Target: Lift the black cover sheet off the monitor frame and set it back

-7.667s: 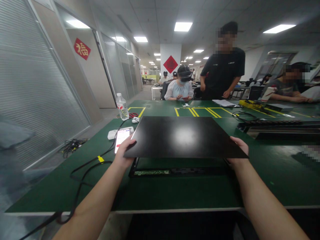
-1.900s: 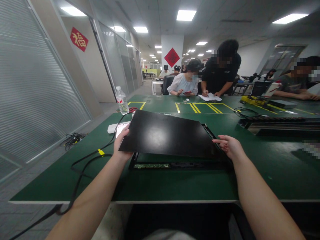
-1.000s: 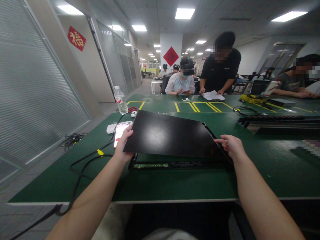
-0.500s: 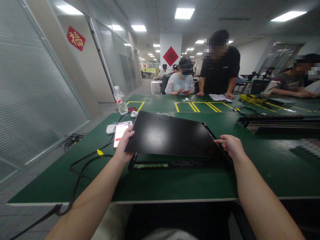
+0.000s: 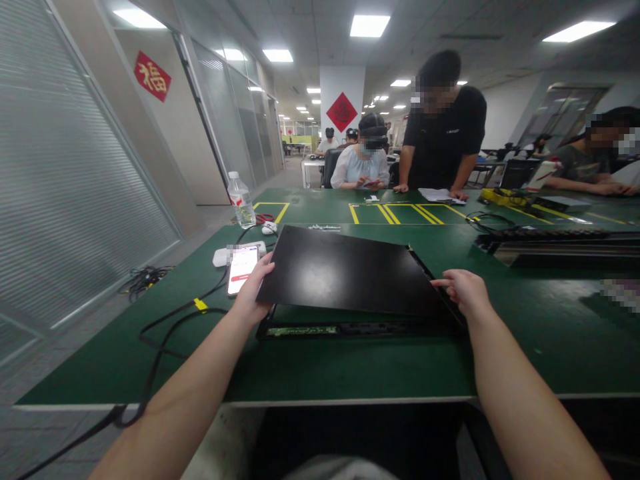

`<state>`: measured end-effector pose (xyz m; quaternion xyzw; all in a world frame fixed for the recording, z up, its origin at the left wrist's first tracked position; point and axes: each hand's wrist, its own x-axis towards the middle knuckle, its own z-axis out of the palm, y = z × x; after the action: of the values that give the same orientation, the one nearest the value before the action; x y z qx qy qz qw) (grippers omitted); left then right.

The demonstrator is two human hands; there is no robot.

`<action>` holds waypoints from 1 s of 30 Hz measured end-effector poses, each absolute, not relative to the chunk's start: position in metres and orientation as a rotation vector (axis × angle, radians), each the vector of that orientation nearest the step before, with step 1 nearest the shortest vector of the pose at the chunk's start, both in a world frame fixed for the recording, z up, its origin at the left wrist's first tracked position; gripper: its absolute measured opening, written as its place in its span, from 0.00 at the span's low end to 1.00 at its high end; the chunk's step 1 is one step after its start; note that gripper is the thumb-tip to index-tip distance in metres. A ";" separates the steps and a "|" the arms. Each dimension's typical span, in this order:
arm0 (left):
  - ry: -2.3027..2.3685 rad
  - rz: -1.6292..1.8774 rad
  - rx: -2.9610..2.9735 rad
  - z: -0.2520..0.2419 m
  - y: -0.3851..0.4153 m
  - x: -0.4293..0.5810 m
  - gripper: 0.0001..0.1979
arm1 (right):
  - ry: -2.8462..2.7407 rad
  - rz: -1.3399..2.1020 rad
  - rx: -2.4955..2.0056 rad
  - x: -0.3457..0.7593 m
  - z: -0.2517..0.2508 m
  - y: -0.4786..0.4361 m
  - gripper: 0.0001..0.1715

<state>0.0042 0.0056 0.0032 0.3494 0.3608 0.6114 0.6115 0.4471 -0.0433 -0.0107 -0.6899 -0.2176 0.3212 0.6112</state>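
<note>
A flat black panel [image 5: 345, 273] lies tilted over a black frame [image 5: 390, 329], its left side raised above the frame. My left hand [image 5: 254, 290] is closed on the panel's left edge, thumb on top. At the panel's right end, my right hand [image 5: 463, 290] touches the edge with its index finger, the other fingers curled; whether it grips anything is hard to see. A green circuit strip [image 5: 303, 331] shows along the frame's near side. Most of the frame's inside is hidden under the panel.
Left of the panel are a lit phone [image 5: 241, 270], a black cable [image 5: 163, 347] and a water bottle [image 5: 241, 203]. Long dark metal parts [image 5: 565, 250] lie at the right. One person [image 5: 443, 137] leans on the green table's [image 5: 540, 353] far side.
The panel's left side has come down slightly and shifted a little to the right, together with my left hand. My right hand has barely moved.
</note>
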 end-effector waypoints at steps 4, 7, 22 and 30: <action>0.848 1.386 0.800 0.001 0.006 0.005 0.24 | -0.517 0.705 -1.609 0.447 -0.013 -0.044 0.09; 0.850 1.345 0.811 -0.003 0.009 0.004 0.25 | -0.536 0.675 -1.621 0.449 -0.015 -0.044 0.08; 0.849 1.264 0.837 -0.022 0.021 -0.007 0.29 | -0.834 0.324 -1.930 0.459 -0.029 -0.042 0.04; 0.850 1.257 0.818 -0.022 0.021 -0.004 0.28 | -0.901 0.249 -2.046 0.450 -0.018 -0.044 0.06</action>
<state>-0.0041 0.0207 -0.0218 0.3601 0.3745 0.5537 0.6508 0.4502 -0.0443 -0.0180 -0.8206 -0.3614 0.1000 0.4313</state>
